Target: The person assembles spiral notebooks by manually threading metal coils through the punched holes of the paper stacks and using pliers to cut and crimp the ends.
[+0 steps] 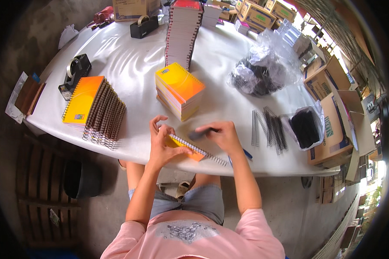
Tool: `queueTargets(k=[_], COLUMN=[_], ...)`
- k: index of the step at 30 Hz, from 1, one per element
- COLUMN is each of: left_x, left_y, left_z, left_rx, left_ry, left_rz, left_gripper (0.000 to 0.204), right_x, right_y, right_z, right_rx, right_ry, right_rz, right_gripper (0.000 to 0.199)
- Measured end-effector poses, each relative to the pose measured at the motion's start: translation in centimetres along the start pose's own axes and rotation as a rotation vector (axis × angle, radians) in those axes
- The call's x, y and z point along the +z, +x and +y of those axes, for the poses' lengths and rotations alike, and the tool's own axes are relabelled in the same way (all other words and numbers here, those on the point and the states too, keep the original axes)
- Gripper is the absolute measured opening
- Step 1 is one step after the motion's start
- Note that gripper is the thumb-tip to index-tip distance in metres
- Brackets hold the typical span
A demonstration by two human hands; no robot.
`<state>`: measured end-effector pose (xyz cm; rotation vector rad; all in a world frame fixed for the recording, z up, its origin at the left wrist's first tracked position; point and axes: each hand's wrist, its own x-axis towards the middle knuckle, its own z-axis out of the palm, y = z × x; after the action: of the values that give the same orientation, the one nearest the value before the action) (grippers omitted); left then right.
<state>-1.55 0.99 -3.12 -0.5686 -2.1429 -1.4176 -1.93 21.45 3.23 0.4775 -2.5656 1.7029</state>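
Note:
My left hand (161,146) grips a small yellow and orange notebook (198,156) at the table's near edge, thumb along its cover. A dark spiral coil (215,158) runs along the notebook's spine and sticks out past its right end. Just above the coil, my right hand (224,134) is closed on a dark, short tool (198,134), too blurred to name. Beyond both hands stands a stack of yellow-orange notebooks (179,84). A blue-handled item (247,154) lies partly hidden under my right forearm.
Spiral-bound notebooks (84,99) are stacked at left beside a tape dispenser (76,71); another dispenser (144,27) stands farther back. A tall notebook pile (182,39) rises behind. At right are loose coils (273,129), a bag of black coils (305,129), a plastic bag (260,71) and cardboard boxes (328,134).

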Motion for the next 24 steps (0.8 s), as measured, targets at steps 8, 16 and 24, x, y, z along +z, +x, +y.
queueTargets(k=[8,16,24], left_x=[0.8,0.2,0.2], left_y=[-0.5,-1.0,-1.2], left_z=[-1.8,-2.1,-2.4], left_rx=[-0.266,-0.232,-0.109], left_ry=[-0.381,-0.400,-0.321], left_rz=[0.005,-0.051,-0.033], left_gripper=[0.097,0.101,0.062], right_x=[2.4,4.8,2.0], right_y=[0.6,1.0,2.4], right_z=[-0.7,-3.1,-1.0], right_rx=[-0.010,-0.139,-0.055], right_ry=[0.087,0.143,-0.062], right_rz=[-0.042,-0.122,0.177], right_gripper=[0.027,0.019,0.021])
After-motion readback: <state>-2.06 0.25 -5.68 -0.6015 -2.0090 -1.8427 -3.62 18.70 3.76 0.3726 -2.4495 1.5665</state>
